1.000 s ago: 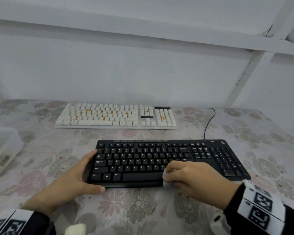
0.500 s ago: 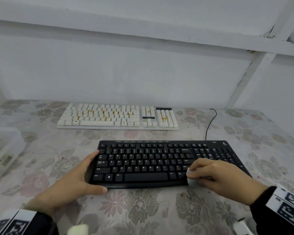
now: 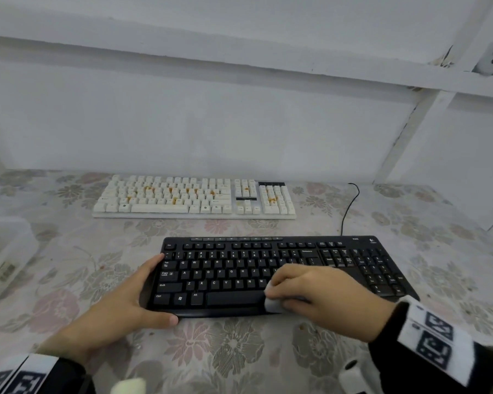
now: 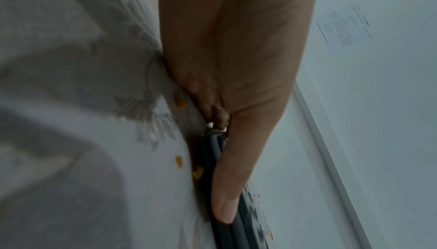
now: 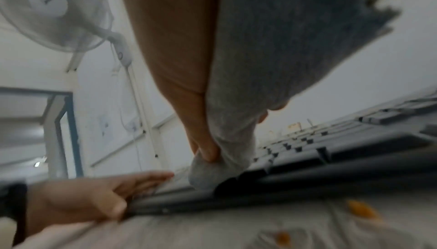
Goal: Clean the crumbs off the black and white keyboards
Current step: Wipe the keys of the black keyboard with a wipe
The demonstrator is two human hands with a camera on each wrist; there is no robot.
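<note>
While the right hand (image 3: 319,294), its grip clamped on a crumpled grey cloth (image 3: 273,305), wipes the flat black plastic keyboard (image 3: 239,268) at 6 o'clock, the left hand (image 3: 120,302), grip apart, braces it. Careless strokes could push orange crumbs (image 5: 359,210) on the floral counter (image 3: 234,345) underneath.

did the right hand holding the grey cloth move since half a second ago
Yes: the right hand slid the grey cloth leftward along the front edge of the black plastic keyboard, back to its space bar's right end.

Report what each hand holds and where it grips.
Right hand grips a bunched grey cloth, thumb pinching its fold. Left hand only braces the black keyboard at its front-left corner.
</note>
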